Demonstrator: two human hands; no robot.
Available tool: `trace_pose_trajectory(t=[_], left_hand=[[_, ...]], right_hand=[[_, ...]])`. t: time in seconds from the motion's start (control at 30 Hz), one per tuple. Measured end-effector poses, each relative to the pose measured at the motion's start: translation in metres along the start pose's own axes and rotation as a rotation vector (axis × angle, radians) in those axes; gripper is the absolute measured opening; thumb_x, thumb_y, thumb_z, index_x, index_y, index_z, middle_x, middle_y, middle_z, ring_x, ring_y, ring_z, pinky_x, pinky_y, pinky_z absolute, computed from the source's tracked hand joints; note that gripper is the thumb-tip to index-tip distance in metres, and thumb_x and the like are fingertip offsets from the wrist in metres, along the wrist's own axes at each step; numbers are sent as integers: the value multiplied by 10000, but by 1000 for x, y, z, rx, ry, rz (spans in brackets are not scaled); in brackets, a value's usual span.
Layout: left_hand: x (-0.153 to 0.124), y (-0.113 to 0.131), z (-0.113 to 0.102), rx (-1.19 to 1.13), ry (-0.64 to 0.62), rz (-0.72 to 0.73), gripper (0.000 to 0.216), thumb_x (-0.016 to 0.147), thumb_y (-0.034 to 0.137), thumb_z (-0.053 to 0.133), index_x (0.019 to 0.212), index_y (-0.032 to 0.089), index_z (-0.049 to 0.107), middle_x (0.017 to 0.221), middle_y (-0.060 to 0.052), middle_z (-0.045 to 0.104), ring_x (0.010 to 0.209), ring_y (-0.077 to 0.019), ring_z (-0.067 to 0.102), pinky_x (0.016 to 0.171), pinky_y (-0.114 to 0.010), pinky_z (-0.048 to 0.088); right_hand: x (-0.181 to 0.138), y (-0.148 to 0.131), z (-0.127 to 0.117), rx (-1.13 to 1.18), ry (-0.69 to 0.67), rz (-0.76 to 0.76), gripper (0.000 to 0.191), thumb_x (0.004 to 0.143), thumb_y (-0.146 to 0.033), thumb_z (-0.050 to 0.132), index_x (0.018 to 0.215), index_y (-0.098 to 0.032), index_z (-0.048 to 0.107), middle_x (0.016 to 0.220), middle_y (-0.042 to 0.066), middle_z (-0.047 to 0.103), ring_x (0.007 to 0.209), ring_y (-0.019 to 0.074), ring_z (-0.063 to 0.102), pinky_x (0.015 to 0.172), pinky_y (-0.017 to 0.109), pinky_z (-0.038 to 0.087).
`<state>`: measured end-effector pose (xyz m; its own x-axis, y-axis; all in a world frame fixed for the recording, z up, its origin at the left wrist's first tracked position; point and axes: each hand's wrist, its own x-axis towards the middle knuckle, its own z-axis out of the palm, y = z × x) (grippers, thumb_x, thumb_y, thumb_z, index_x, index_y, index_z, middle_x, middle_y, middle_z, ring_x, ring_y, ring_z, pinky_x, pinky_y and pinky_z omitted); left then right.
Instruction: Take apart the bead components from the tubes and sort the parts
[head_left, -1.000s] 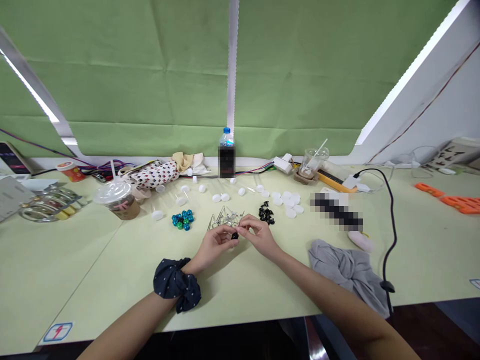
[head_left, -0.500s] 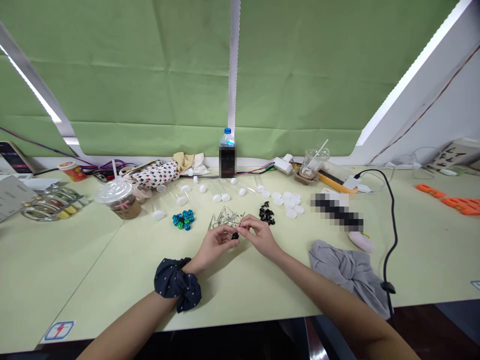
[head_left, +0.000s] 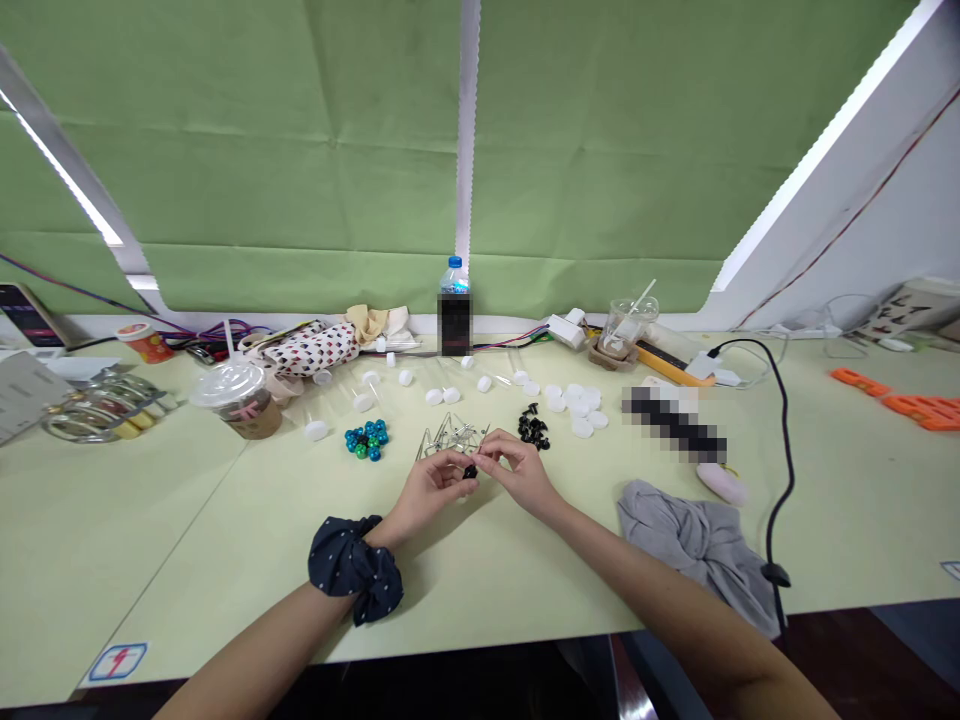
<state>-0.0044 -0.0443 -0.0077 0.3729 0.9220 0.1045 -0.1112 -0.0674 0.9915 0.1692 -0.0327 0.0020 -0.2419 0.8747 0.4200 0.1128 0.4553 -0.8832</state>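
Observation:
Between the thumb and fingers of my left hand (head_left: 429, 492) sits a small black round piece (head_left: 470, 472). My right hand (head_left: 521, 472) meets it from the right, closed in a pinch on a thin metal wire piece (head_left: 486, 436) whose end pokes up past the fingers. The fingertips of both hands nearly touch, hiding where wire and black piece meet. Just beyond lies a heap of bent metal wires (head_left: 452, 432). Small black parts (head_left: 534, 430) are piled past my right hand. Shiny blue and green balls (head_left: 367, 440) are clustered to the left.
White round discs (head_left: 579, 405) and clear tubes with white caps (head_left: 362, 402) lie farther back. A lidded drink cup (head_left: 251, 410) stands left, a bottle (head_left: 455, 310) at the back. Grey cloth (head_left: 694, 545) and a black cable (head_left: 785, 470) lie right of my forearm.

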Motion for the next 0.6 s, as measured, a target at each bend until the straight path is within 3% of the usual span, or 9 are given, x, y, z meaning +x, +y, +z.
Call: trace_pose_trajectory(t=[0.33,0.6], left_hand=[[0,1,0,-28,9,-2,270,679,264,749,893,152,627,859,-50,643,690,-129,584,660,-281,472],[-2,6,-3,3,-22,-43,285,783,368,645,966,150,669,837,-68,678,726,-169,626,753,-329,492]], right_hand=[[0,3,1,12,-29,8,169,799,-359,621,787,-210,699,794,48,604,758,165,568,665,298,453],[0,8,-2,2,-51,13,154,796,-339,635,843,-230,733,831,45,596,778,156,564,672,287,447]])
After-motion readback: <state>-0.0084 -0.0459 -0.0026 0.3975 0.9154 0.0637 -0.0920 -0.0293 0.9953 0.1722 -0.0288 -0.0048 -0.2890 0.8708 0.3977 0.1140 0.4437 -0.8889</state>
